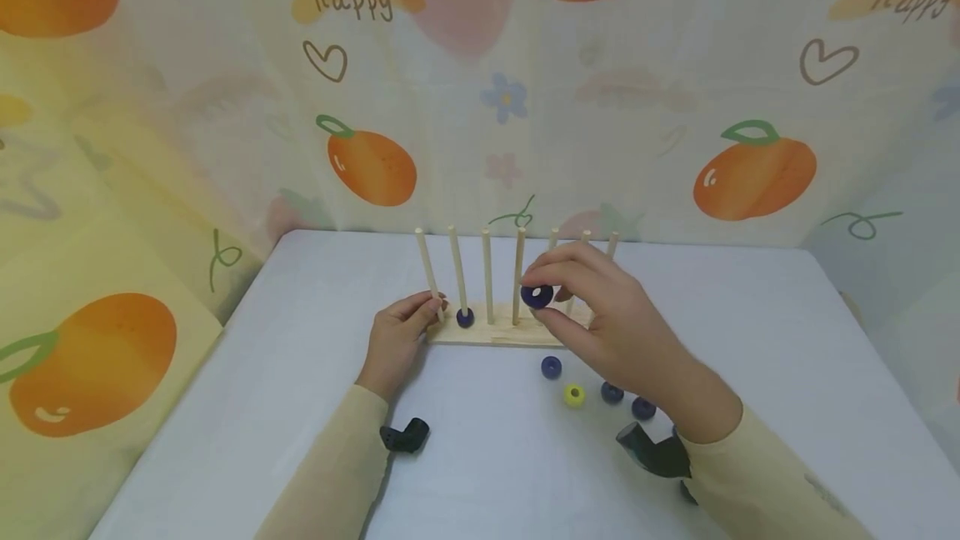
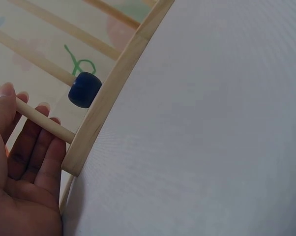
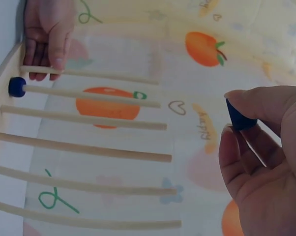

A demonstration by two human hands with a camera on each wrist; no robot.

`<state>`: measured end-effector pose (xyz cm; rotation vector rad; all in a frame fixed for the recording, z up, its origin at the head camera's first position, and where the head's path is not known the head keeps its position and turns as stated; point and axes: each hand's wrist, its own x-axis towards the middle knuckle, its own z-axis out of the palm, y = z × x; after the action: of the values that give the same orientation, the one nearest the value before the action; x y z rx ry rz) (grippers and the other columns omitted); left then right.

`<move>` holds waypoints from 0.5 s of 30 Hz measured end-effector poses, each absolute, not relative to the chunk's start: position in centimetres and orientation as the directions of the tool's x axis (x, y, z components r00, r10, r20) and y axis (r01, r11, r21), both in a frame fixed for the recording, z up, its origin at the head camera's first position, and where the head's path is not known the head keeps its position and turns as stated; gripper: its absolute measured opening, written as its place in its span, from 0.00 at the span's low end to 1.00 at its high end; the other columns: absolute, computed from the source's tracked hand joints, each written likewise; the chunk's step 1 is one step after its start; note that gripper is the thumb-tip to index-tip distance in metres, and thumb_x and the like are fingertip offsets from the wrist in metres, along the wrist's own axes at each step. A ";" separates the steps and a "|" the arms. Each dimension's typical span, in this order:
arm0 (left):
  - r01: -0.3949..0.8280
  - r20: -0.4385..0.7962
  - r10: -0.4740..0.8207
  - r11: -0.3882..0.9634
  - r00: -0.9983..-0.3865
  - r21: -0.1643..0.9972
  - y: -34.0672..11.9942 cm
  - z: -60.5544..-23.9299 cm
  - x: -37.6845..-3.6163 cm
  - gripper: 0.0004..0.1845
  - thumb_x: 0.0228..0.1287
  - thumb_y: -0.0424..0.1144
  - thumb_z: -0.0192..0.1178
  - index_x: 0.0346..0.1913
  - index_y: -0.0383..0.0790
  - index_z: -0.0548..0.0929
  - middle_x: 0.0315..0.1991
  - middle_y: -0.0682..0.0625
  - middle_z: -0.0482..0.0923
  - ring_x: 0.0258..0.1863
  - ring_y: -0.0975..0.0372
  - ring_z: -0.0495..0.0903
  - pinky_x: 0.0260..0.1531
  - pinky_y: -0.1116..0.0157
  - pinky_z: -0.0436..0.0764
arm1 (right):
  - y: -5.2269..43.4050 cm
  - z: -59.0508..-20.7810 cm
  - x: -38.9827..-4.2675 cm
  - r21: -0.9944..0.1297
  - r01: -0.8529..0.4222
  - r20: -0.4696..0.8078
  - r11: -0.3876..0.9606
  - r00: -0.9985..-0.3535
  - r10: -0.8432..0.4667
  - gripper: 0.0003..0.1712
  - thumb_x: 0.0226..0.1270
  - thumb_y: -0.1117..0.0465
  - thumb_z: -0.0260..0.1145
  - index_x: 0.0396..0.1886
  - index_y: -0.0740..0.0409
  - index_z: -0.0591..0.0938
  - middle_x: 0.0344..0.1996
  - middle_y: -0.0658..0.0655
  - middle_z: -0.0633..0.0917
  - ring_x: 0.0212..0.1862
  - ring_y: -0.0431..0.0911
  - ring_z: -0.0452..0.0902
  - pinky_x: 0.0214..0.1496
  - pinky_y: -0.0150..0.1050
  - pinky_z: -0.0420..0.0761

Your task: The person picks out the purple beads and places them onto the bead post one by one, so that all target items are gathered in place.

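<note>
Right hand: notably, the right hand point(image 1: 607, 323) sits at centre frame in the head view, thumb and fingers pinching a dark blue ring point(image 1: 537, 296) held up in front of the wooden dowels point(image 1: 488, 273).
Left hand: the left hand point(image 1: 401, 336) grips the leftmost dowel low down, at the left end of the wooden base point(image 1: 495, 335); the left wrist view shows the fingers point(image 2: 35, 147) curled behind that dowel.
Hidden: the right hand covers the lower parts of the three right-hand dowels and the right end of the base; in the right wrist view only an edge of the held ring point(image 3: 240, 118) shows between the fingertips.
Threaded ring: one blue ring point(image 1: 465, 317) sits at the foot of the second dowel from the left.
Loose rings: three blue rings point(image 1: 551, 367) and a yellow ring point(image 1: 573, 394) lie on the white table point(image 1: 750, 340), below centre.
Writing: "happy" point(image 1: 352, 0) reads on the backdrop at upper centre, and again at upper right, cut off by the frame edge.
</note>
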<state>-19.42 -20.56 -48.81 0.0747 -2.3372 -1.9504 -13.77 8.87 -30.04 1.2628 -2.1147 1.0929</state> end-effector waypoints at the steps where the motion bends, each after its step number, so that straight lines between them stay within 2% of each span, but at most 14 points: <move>1: 0.027 0.045 -0.097 0.177 -0.994 0.984 -20.5 -48.7 -19.4 0.16 0.65 0.50 0.62 0.49 0.46 0.85 0.45 0.53 0.84 0.49 0.58 0.79 0.50 0.62 0.77 | 8.7 -30.1 -14.0 -0.399 -0.875 0.700 0.273 -0.483 -0.526 0.18 0.55 0.73 0.69 0.47 0.59 0.81 0.48 0.50 0.79 0.46 0.42 0.74 0.39 0.35 0.80; 6: 0.044 0.060 -0.096 0.163 -0.994 0.986 -20.5 -48.4 -19.4 0.14 0.66 0.46 0.61 0.49 0.43 0.85 0.44 0.51 0.84 0.49 0.56 0.79 0.49 0.61 0.78 | 7.9 -30.2 -14.9 -0.399 -0.872 0.694 0.283 -0.489 -0.528 0.18 0.56 0.72 0.70 0.48 0.59 0.81 0.48 0.51 0.78 0.47 0.42 0.74 0.39 0.34 0.80; 15: 0.069 0.087 -0.103 0.168 -0.991 0.983 -20.7 -49.6 -19.8 0.19 0.60 0.56 0.63 0.48 0.48 0.86 0.44 0.54 0.84 0.47 0.60 0.80 0.48 0.63 0.78 | 5.9 -30.2 -17.4 -0.405 -0.890 0.724 0.208 -0.452 -0.521 0.17 0.57 0.73 0.69 0.47 0.59 0.80 0.45 0.52 0.79 0.47 0.43 0.74 0.38 0.35 0.79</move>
<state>-19.77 -20.66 -49.55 0.0336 -2.2954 -1.9447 -17.37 5.85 -30.22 1.3086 -2.0563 1.1432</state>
